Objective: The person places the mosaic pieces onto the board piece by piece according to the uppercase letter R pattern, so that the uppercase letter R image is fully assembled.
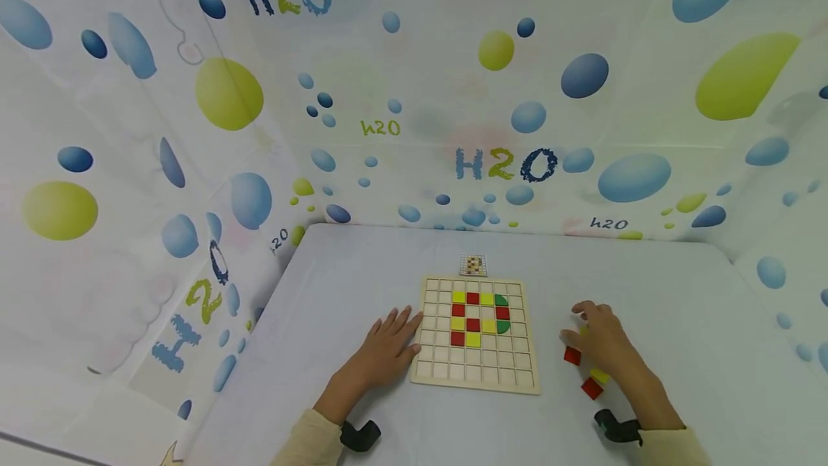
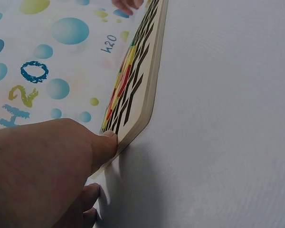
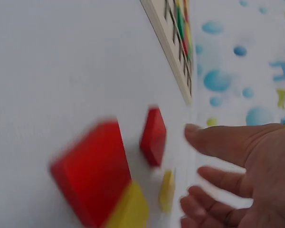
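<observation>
A wooden grid board (image 1: 475, 374) lies on the table with red, yellow and green tiles set in some of its squares. My left hand (image 1: 387, 351) rests flat at the board's left edge, fingers spread; its thumb touches the rim in the left wrist view. To the right of the board, my right hand (image 1: 604, 340) hovers over loose tiles, thumb and fingers apart, gripping nothing that I can see. Near it lie a red tile (image 1: 572, 355), another red tile (image 1: 591, 388) and a yellow tile (image 1: 599, 376). A second yellow tile (image 3: 166, 191) is partly hidden under the hand in the head view.
A small card (image 1: 474, 265) with a printed grid pattern lies just behind the board. The table (image 1: 362, 265) is covered in white cloth. Behind and at the sides hang white sheets (image 1: 414, 56) with blue and green spots and lettering. A dark band (image 1: 617, 427) is on each wrist.
</observation>
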A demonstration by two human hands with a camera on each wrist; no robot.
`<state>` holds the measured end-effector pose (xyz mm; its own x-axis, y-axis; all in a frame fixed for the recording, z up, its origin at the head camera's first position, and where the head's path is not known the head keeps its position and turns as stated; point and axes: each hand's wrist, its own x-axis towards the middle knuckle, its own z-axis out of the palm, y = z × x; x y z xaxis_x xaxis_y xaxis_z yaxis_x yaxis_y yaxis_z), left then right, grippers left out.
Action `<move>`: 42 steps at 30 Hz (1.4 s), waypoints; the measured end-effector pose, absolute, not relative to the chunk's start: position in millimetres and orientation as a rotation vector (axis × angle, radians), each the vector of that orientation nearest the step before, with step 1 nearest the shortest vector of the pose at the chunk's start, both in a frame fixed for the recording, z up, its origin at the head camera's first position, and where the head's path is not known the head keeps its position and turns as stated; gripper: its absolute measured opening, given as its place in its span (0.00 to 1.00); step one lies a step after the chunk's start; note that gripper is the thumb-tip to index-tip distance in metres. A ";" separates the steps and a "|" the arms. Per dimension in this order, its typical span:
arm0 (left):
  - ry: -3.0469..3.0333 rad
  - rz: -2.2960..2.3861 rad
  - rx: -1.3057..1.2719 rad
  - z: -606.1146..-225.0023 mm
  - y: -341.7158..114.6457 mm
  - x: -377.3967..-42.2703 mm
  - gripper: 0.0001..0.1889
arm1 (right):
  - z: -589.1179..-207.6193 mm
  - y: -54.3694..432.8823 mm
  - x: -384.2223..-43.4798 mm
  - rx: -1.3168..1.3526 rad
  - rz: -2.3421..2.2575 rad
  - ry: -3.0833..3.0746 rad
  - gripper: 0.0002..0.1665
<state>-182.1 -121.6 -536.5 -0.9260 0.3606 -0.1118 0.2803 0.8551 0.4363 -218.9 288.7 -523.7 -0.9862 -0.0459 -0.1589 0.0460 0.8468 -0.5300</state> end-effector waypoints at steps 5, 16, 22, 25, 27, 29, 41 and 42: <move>2.840 0.626 0.495 -535.5 -120.9 -181.6 0.34 | -525.9 321.7 -218.7 0.020 -0.837 2.813 0.31; 2.849 0.591 0.486 -539.8 -121.5 -183.5 0.34 | -540.0 326.4 -219.3 -0.081 -0.946 2.846 0.20; 2.851 0.577 0.482 -541.5 -121.7 -184.1 0.34 | -543.0 318.8 -222.3 -0.104 -0.935 2.877 0.17; 2.852 0.577 0.481 -542.8 -121.8 -184.3 0.34 | -543.8 314.6 -224.8 -0.116 -0.928 2.871 0.18; 2.853 0.583 0.484 -544.1 -121.8 -184.6 0.34 | -545.0 311.6 -226.8 -0.117 -0.928 2.865 0.19; 2.852 0.583 0.483 -545.3 -121.6 -185.2 0.34 | -545.4 308.0 -229.5 -0.115 -0.934 2.859 0.20; 2.846 0.574 0.475 -545.2 -120.5 -185.8 0.34 | -533.2 240.9 -222.2 -0.169 -1.020 2.829 0.16; 2.847 0.572 0.474 -544.6 -120.5 -185.7 0.34 | -532.0 232.9 -220.4 -0.180 -1.019 2.824 0.17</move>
